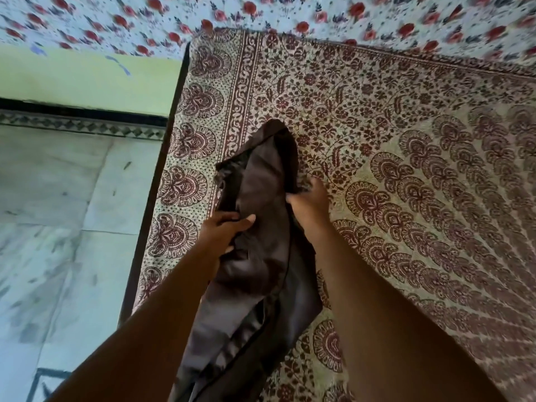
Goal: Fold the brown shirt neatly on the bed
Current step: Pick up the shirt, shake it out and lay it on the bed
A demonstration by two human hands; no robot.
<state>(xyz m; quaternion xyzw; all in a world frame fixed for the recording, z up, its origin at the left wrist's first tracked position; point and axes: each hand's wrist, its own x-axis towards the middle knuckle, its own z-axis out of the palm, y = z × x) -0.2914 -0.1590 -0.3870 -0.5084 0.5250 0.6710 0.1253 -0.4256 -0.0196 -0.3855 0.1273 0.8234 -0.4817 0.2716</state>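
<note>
Left hand [224,230]: clamped on a bunched fold of the shirt, thumb across the smooth cloth, centre of frame.
Right hand [310,201]: gripping the shirt's right edge, fingers curled into it.
Brown shirt [261,256]: dark, slightly glossy, crumpled in a long narrow heap, lower centre, on the bed.
Bed [406,126]: cream bedspread, maroon block-print florals and scalloped motifs.
Floor [58,198]: pale marbled tiles, left.
Floral cloth [290,13]: red roses, blurred, top.
</note>
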